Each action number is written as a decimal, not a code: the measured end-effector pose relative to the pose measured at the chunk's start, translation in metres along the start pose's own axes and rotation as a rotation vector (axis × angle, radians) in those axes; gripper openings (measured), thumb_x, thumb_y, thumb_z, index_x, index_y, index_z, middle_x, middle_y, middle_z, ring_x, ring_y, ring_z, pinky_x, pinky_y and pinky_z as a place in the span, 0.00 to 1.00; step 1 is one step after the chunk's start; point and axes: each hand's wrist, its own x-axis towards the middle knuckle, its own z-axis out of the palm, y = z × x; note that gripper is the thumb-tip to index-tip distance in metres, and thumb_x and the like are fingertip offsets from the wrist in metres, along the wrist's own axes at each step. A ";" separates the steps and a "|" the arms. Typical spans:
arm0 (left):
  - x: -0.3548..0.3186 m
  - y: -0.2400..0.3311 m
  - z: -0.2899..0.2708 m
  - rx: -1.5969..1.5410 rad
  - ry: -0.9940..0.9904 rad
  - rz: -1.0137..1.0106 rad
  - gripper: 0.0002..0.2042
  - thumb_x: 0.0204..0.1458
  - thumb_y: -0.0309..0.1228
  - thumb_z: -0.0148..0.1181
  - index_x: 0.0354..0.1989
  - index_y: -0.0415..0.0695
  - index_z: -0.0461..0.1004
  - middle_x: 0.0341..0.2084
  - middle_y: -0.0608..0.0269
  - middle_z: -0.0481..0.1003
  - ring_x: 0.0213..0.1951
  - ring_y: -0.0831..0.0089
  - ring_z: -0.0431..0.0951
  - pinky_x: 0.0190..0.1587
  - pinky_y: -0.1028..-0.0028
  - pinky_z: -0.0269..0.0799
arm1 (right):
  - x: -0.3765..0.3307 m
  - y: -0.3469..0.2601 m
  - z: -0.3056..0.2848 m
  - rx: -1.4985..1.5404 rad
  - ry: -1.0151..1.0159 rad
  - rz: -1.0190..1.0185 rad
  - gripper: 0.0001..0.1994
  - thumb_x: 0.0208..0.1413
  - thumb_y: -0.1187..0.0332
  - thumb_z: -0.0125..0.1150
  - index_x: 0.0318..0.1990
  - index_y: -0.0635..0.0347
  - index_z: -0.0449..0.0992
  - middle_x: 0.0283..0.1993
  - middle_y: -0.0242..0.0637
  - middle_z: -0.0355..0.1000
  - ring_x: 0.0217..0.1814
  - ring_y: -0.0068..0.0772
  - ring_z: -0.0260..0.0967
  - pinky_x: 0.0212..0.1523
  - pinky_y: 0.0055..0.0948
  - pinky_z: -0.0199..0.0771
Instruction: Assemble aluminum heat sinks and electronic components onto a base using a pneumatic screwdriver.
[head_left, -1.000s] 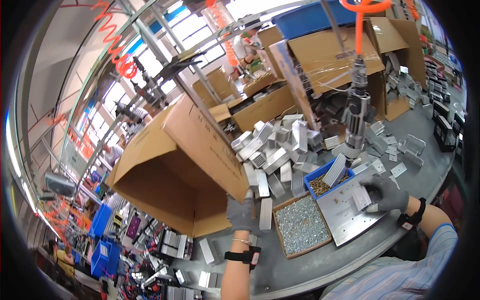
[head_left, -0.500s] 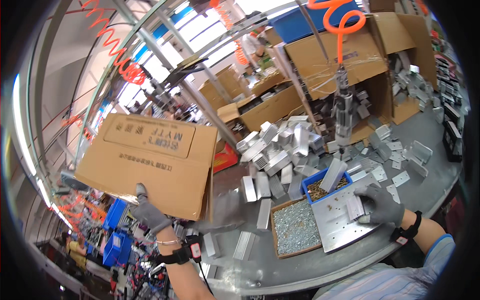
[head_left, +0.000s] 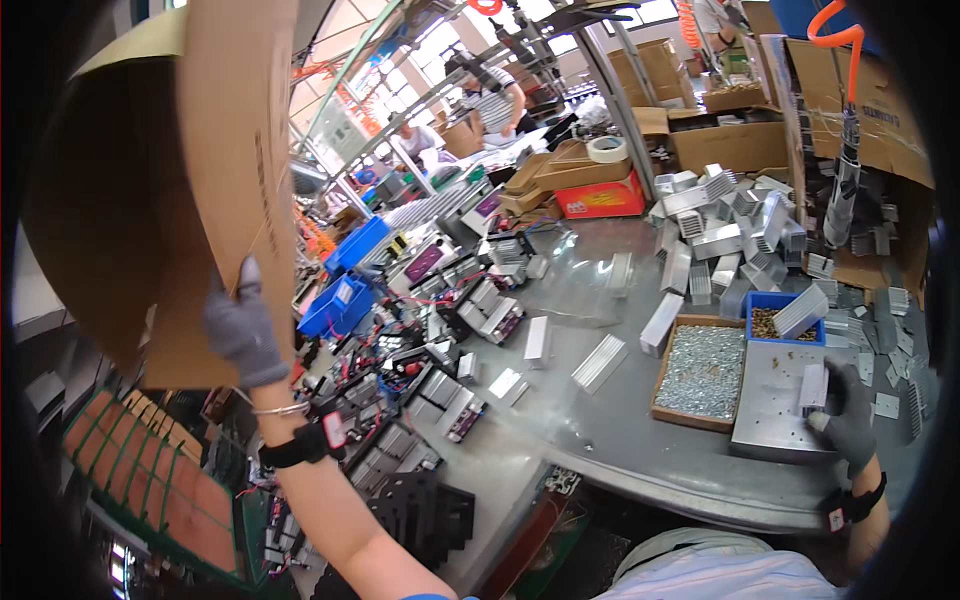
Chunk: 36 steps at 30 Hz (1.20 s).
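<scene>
My left hand (head_left: pixel 243 325), in a grey glove, grips the edge of a large empty cardboard box (head_left: pixel 160 170) and holds it up high at the far left, its open side turned toward me. My right hand (head_left: pixel 848 415), also gloved, rests on a grey metal plate (head_left: pixel 772 400) at the right of the round table and touches a small ribbed aluminium piece (head_left: pixel 812 385). Beside the plate stand a shallow tray of small screws (head_left: pixel 697 362) and a blue bin (head_left: pixel 775 322) with a finned piece lying in it.
A heap of finned aluminium heat sinks (head_left: pixel 725 235) lies at the back of the table, with single ones (head_left: pixel 598 362) scattered mid-table. Cardboard boxes (head_left: pixel 720 140), a tape roll (head_left: pixel 607 148), blue bins (head_left: pixel 340 300) and electronic parts (head_left: pixel 440 390) crowd the left. Other people (head_left: pixel 490 85) work further back. A pneumatic tool (head_left: pixel 838 195) hangs at right.
My left hand has swung the cardboard box off the table, up and far to the left. My view has turned left with it. My right hand has stayed on the metal plate.
</scene>
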 end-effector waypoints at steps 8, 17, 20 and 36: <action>0.029 -0.008 -0.148 0.762 -0.324 0.097 0.19 0.46 0.35 0.63 0.47 0.43 0.75 0.32 0.51 0.78 0.33 0.59 0.78 0.37 0.68 0.71 | 0.002 -0.001 -0.001 0.086 -0.051 -0.055 0.40 0.26 0.66 0.61 0.57 0.66 0.63 0.49 0.41 0.64 0.56 0.38 0.63 0.60 0.32 0.59; -0.019 -0.089 -0.127 1.113 -0.716 -0.080 0.20 0.42 0.35 0.63 0.46 0.44 0.75 0.33 0.48 0.77 0.35 0.55 0.77 0.41 0.63 0.72 | 0.007 0.012 0.006 0.003 -0.027 -0.068 0.39 0.27 0.74 0.63 0.57 0.62 0.63 0.51 0.42 0.65 0.56 0.38 0.64 0.60 0.32 0.61; -0.081 -0.136 -0.105 0.973 -0.835 0.039 0.22 0.40 0.40 0.65 0.45 0.46 0.74 0.35 0.49 0.76 0.37 0.56 0.77 0.43 0.61 0.72 | 0.000 0.006 -0.005 -0.059 0.036 -0.057 0.37 0.27 0.70 0.66 0.54 0.61 0.66 0.47 0.41 0.66 0.51 0.38 0.66 0.55 0.31 0.65; -0.136 0.194 0.096 -0.584 -1.113 0.286 0.24 0.41 0.29 0.65 0.50 0.42 0.71 0.42 0.53 0.75 0.46 0.57 0.74 0.51 0.66 0.67 | 0.005 0.000 -0.006 -0.543 -0.096 -0.068 0.37 0.36 0.55 0.67 0.59 0.45 0.63 0.51 0.42 0.65 0.55 0.46 0.61 0.53 0.46 0.64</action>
